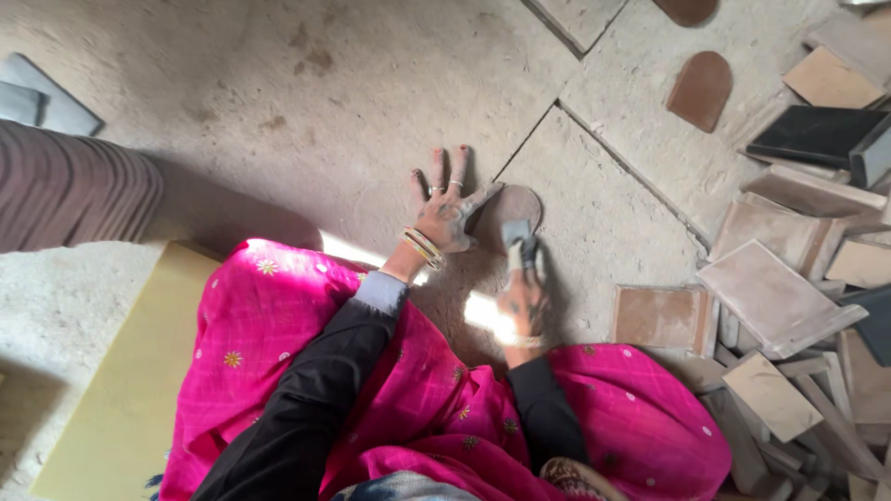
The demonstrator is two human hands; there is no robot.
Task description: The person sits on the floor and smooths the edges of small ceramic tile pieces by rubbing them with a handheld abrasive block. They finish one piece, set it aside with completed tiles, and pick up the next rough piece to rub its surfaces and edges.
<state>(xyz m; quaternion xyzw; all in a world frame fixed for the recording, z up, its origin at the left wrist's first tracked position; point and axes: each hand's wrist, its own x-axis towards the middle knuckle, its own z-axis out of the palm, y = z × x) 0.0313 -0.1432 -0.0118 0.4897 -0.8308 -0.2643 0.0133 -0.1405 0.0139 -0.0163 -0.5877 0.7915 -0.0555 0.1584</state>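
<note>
Sat on the dusty floor (278, 83), pink cloth (408, 390) over the lap. Nearest, right hand (522, 301), smeared grey, fingers pressed together around a small grey block (517, 232), its tip set down on the arched brown tile (513, 211). Just beyond and left of it, left hand (447, 206) lay flat, fingers spread, thumb touching the tile's edge, bangles at the wrist. Tile itself: reddish-brown, flat, rounded at the far end, dusted pale. Farther right of the right hand, a heap of square tiles (789, 306); beyond, another arched tile (701, 90).
</note>
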